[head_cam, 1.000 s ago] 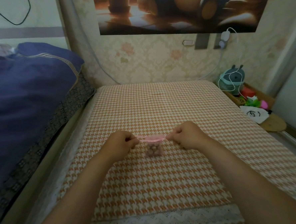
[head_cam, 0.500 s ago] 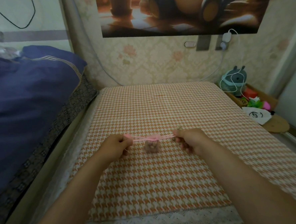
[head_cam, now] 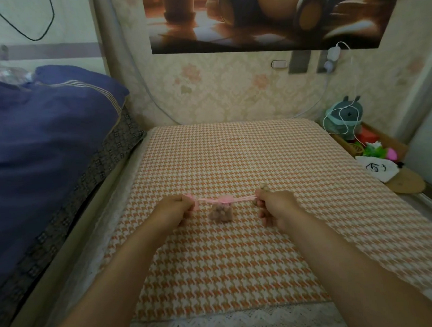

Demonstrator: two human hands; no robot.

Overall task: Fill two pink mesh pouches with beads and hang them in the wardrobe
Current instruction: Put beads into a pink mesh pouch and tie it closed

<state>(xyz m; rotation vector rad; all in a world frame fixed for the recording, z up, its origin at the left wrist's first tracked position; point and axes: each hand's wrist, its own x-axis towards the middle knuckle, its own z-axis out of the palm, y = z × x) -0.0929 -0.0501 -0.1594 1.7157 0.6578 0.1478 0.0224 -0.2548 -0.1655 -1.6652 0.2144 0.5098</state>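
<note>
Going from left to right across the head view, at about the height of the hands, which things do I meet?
Blue quilt → left hand → pink mesh pouch → right hand → white bag.

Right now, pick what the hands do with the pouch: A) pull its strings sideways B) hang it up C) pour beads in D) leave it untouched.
A: the left hand and right hand each pinch a string stretched out to either side of the pouch.

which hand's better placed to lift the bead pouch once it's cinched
Left, probably: both hands pinch a drawstring end, but the left hand sits slightly nearer the pouch than the right hand.
</note>
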